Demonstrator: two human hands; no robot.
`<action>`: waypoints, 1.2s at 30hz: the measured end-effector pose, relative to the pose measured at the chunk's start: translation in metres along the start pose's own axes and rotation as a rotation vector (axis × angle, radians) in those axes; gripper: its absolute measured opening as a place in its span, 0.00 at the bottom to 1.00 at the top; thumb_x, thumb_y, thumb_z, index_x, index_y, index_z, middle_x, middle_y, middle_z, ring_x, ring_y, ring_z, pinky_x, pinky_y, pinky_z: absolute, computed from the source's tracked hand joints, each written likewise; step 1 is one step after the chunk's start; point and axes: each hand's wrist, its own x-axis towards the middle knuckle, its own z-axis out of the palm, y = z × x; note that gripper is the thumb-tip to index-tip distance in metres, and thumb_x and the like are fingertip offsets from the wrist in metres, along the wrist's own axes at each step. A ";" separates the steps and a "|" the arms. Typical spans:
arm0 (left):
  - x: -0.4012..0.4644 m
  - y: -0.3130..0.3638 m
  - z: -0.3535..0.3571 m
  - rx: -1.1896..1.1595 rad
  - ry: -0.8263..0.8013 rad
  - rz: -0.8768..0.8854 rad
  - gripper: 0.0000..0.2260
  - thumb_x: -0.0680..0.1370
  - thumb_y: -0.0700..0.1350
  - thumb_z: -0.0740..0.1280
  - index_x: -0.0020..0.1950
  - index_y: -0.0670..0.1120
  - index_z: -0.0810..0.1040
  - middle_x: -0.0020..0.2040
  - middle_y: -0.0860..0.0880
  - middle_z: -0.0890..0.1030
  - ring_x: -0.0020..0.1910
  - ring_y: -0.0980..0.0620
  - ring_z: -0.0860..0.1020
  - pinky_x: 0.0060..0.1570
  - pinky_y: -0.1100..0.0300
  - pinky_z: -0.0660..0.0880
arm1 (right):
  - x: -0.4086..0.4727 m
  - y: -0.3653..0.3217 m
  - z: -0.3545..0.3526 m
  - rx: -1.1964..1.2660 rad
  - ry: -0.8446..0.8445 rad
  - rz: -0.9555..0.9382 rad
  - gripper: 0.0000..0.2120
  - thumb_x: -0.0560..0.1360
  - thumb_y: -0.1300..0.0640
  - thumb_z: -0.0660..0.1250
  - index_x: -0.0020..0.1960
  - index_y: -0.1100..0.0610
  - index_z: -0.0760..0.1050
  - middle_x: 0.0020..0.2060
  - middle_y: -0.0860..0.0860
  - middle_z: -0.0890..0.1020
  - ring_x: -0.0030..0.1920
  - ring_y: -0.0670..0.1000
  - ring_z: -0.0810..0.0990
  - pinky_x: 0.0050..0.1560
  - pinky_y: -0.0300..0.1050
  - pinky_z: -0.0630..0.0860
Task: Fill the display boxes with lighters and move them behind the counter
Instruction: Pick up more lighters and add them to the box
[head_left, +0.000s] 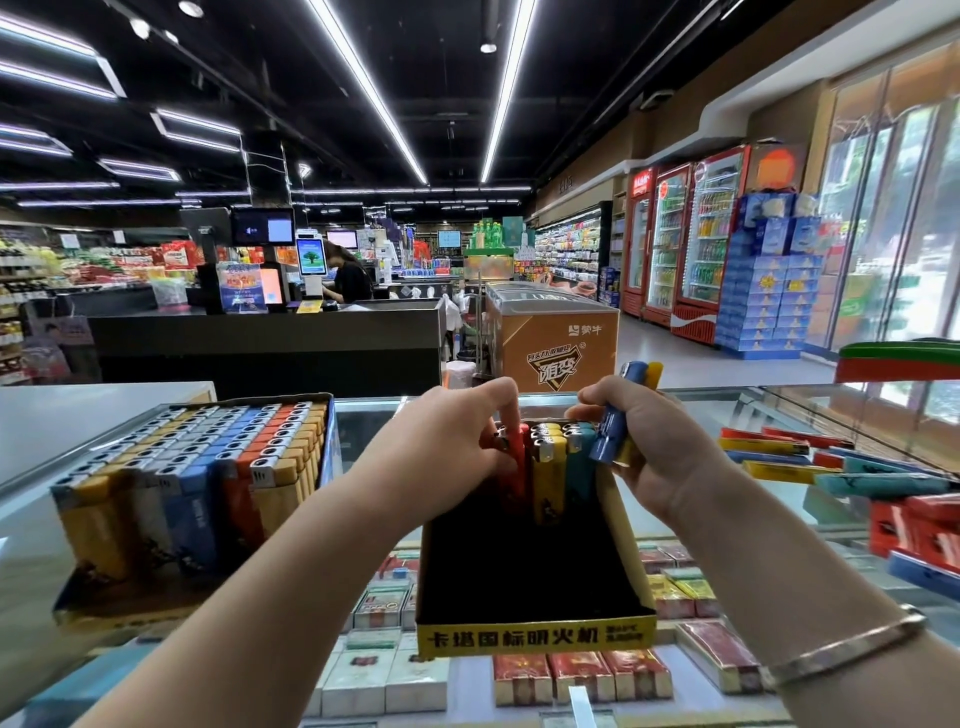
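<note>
Your left hand (470, 431) pinches the red lighter (514, 467); your right hand (649, 452), at 3 o'clock, grips spare lighters (618, 421). Nudging the part-filled display box (535, 587) risks toppling the standing row.

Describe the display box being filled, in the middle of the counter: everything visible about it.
The middle box is an open cardboard tray, black inside, with a yellow front lip printed in black characters and pale side walls. It sits on the glass counter, tilted up toward the back. It is mostly empty: only a back row of upright lighters, red, yellow and teal. The left hand pinches the red one; the right hand, holding spare lighters, touches the row.
</note>
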 end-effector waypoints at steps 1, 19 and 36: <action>0.000 0.001 0.000 0.054 0.019 0.024 0.09 0.72 0.48 0.72 0.43 0.58 0.72 0.41 0.57 0.78 0.39 0.60 0.76 0.38 0.60 0.76 | 0.000 0.000 0.000 0.002 0.001 0.001 0.06 0.72 0.65 0.66 0.48 0.59 0.71 0.35 0.56 0.80 0.38 0.53 0.80 0.36 0.46 0.77; -0.002 0.002 0.001 -0.129 0.070 0.168 0.16 0.65 0.64 0.69 0.52 0.64 0.77 0.46 0.64 0.74 0.49 0.66 0.70 0.48 0.64 0.70 | -0.009 -0.008 0.007 -0.024 0.009 -0.156 0.18 0.62 0.41 0.69 0.25 0.54 0.73 0.36 0.56 0.82 0.45 0.56 0.79 0.42 0.54 0.75; 0.002 0.012 0.009 -0.687 0.021 0.004 0.09 0.70 0.43 0.74 0.46 0.51 0.76 0.34 0.52 0.82 0.34 0.57 0.79 0.36 0.65 0.75 | -0.027 -0.006 0.021 -0.174 -0.217 -0.349 0.22 0.57 0.36 0.68 0.31 0.57 0.78 0.34 0.56 0.81 0.43 0.56 0.81 0.52 0.55 0.77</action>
